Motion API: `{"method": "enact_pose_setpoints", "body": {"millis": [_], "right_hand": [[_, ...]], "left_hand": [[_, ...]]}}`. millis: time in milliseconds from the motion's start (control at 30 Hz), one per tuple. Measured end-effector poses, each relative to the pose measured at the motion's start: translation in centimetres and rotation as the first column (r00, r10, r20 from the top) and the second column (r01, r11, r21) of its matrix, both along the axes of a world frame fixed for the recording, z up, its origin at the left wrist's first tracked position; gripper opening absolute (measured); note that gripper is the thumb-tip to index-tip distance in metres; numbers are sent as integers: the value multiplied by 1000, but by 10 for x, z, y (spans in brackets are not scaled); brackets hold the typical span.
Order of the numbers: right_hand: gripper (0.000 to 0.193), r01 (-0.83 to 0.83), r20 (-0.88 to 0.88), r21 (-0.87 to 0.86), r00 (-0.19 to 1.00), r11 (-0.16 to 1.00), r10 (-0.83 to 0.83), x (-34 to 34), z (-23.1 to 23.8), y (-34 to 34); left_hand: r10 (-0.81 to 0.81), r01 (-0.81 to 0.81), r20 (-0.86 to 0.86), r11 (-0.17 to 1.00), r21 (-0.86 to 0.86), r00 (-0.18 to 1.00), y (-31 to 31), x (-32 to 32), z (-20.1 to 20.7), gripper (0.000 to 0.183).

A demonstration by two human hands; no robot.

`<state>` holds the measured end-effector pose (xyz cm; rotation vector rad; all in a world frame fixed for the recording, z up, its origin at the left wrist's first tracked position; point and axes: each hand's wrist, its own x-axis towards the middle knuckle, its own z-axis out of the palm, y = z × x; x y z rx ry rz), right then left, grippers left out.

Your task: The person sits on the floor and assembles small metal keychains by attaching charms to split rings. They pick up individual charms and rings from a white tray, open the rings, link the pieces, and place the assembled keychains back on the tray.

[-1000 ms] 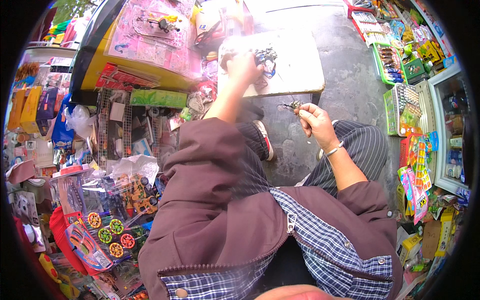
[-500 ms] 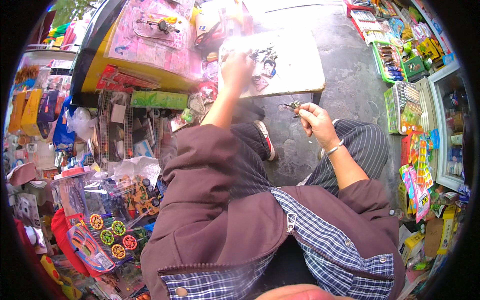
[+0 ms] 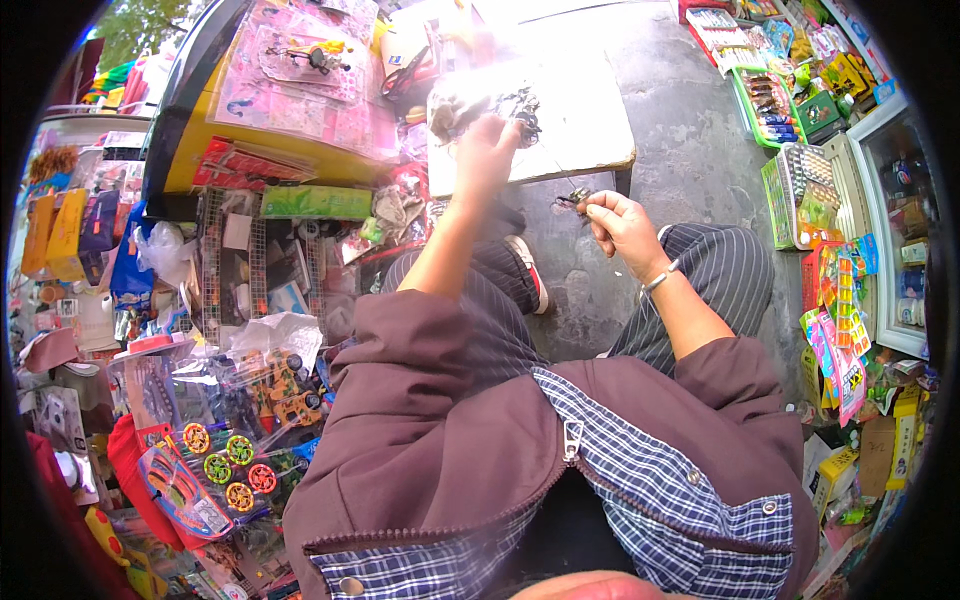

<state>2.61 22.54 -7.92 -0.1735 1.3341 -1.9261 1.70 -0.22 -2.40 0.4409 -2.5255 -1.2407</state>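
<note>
"Head camera: what's in your hands?"

"My right hand [image 3: 622, 230] pinches a dark wiry bundle [image 3: 572, 198] just off the near edge of the white worktop [image 3: 597, 125], toward its right corner, probably by fingertips to leave the ends free. My left hand [image 3: 488, 155] is at the dark pile [image 3: 520, 103]; blur hides whether it grips."
</note>
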Motion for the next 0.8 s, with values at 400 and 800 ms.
{"method": "enact_pose_setpoints", "body": {"millis": [400,800], "right_hand": [[17,12,-15,-19,1000,1000,-12,-1,-3,2],[17,3,-10,-54,1000,999,-4,-3,-3,4]], "left_hand": [[-328,14,-373,766,-642,868,32,16,40,13],[-363,-15,-380,706,-708,851,25,20,47,12]]}}
